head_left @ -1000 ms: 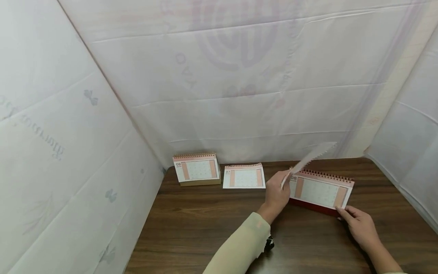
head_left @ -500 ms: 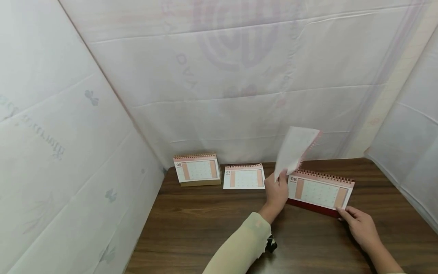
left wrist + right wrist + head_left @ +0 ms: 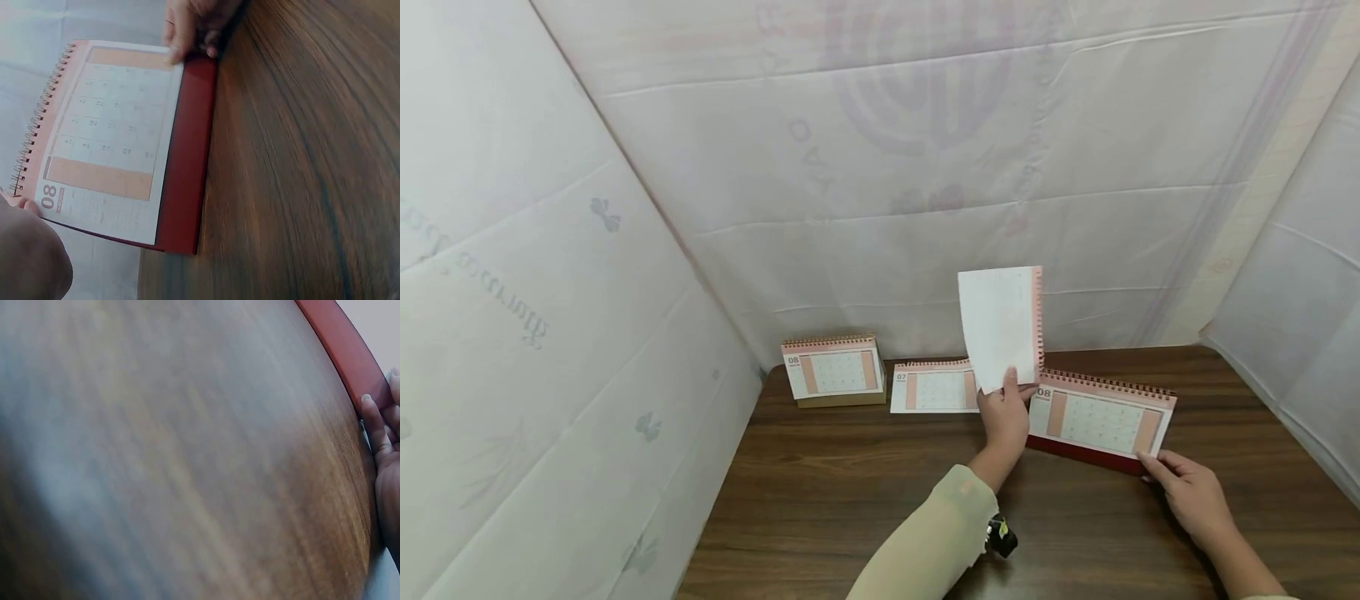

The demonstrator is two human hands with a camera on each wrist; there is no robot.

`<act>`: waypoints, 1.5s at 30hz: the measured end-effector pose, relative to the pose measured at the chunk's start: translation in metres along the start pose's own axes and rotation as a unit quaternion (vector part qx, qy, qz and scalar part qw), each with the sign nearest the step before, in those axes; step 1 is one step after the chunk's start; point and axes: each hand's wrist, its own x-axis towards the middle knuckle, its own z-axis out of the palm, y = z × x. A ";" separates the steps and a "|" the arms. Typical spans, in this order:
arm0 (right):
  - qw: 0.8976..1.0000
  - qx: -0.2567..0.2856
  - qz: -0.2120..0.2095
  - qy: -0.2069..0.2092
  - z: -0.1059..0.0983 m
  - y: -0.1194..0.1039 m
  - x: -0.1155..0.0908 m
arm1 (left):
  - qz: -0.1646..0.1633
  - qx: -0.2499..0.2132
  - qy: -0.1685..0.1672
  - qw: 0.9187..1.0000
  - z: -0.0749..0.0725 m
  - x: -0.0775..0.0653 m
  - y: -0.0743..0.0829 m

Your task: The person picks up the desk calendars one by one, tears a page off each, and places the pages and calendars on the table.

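My left hand pinches a torn-off calendar page by its lower end, thumb in front. Held upright, the page shows a mostly white face, with a pink strip and torn binding holes along its right side. Just right of that hand stands a desk calendar with a spiral top, month 08 showing and a dark red base. My right hand grips its lower right corner, thumb on the front sheet. In the right wrist view, fingers lie against the red base.
Left on the wooden table stands another 08 desk calendar with a tan base. A loose 07 page lies beside it, partly overlapped by the held page. White sheeting walls the back and sides.
The left hand has turned the page from nearly edge-on to its white face, swinging its top leftward and upright. The right hand and both calendars have stayed in place.
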 end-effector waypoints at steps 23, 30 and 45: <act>1.000 -0.005 0.007 -0.027 -0.003 -0.002 0.004 | -0.215 -0.218 0.187 0.933 0.040 -0.002 0.011; 0.999 -0.006 0.014 -0.028 -0.007 0.001 0.005 | -0.105 -0.097 0.114 0.983 0.028 -0.010 0.003; 0.999 -0.016 0.015 -0.024 -0.005 -0.003 0.002 | 0.050 0.005 0.048 0.998 0.009 -0.010 0.000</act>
